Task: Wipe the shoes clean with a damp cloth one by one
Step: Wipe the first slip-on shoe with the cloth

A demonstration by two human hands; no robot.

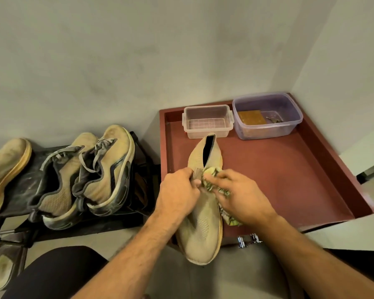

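- A beige knit shoe (200,229) lies in the lower middle of the frame, toe toward the camera and hanging past the near edge of a red tray (289,169), its open collar pointing to the upper part of the frame.
- The left hand (178,192) grips the shoe at mid-length, fingers curled tight around its left side and pinching a ribbed tab at the collar.
- The right hand (240,196) is just right of the left, fingers bent and pressed down on a greenish cloth (212,175) bunched against the shoe's top and right side.
- A tail of the cloth shows below the right hand, lying on the tray beside the shoe's sole.
- At the tray's far edge, upper right of centre, sits a clear box (207,121), which looks empty.
- Just right of it stands a purplish tub (267,115) with a brown rectangular piece and some small dark bits inside; what they are I cannot tell.
- On the left of the frame a black rack (24,182) holds a pair of laced beige sneakers (91,175), soles dirty, tilted on their sides.
- Another beige shoe (7,169) lies at the far left edge, partly cut off.
- A grey slipper (3,266) sits on the floor at lower left.
- Two metal knobs (247,240) show on the front below the tray.
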